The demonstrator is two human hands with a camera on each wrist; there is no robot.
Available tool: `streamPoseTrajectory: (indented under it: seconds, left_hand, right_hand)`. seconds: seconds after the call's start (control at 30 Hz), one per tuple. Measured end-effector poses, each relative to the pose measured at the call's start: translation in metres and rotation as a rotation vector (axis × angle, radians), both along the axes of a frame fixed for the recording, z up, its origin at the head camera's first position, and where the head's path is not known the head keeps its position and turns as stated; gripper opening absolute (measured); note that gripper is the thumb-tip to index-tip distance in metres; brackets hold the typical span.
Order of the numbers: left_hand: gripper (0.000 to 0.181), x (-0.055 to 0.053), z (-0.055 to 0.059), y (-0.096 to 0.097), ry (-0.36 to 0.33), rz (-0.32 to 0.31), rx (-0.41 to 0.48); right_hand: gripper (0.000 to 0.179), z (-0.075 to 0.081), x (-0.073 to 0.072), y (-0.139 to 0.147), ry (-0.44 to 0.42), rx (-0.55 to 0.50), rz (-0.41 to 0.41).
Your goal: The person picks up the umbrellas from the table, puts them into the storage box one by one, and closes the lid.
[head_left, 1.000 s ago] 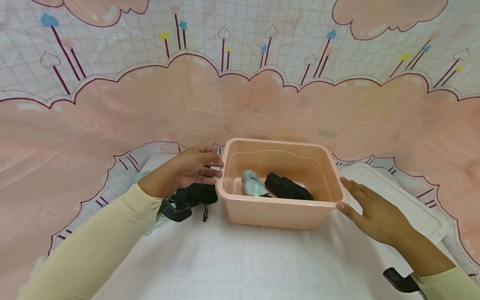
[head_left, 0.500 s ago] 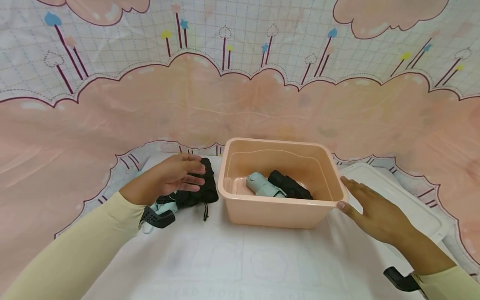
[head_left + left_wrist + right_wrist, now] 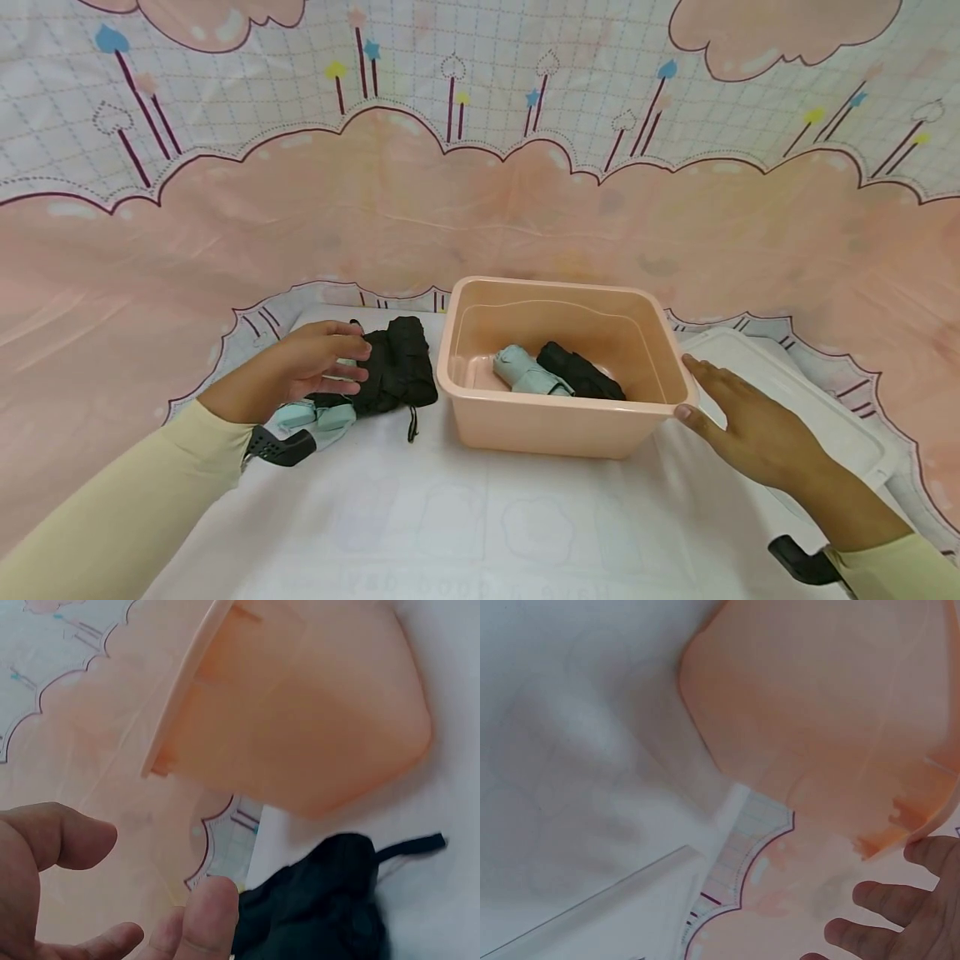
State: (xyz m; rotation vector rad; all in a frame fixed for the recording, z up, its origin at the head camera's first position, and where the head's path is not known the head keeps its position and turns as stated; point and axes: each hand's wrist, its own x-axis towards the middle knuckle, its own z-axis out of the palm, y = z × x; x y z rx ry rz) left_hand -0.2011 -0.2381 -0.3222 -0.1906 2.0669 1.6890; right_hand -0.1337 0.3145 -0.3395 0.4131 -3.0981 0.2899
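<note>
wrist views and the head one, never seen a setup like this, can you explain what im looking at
There's no machine here: just a person's two bare hands. The widest picture comes from a camera on the head, looking forward and down. The other two come from cameras on each wrist, so each shows that hand close up beside the bin.

On the white surface stands the bin, with a green roll and a black roll inside. Left of it lie a black bundle and green cloth; right, what looks like a white lid.

Nothing is held. The right hand touches the bin's rim; the left hand is open near the bundle, contact unclear.
</note>
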Motion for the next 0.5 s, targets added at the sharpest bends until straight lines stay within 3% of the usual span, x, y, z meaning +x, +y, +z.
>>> streamPoseTrajectory:
  seconds: [0.33,0.5]
  left_hand:
    - [0.082,0.003,-0.01,-0.043,-0.015,0.037,0.005]
    - [0.09,0.003,-0.014,-0.065,-0.038,0.078,-0.047]
  right_hand:
    - [0.079,-0.001,0.0,0.0,0.006,-0.003,0.004]
    - [0.078,0.0,0.0,0.0,0.01,-0.003,0.008]
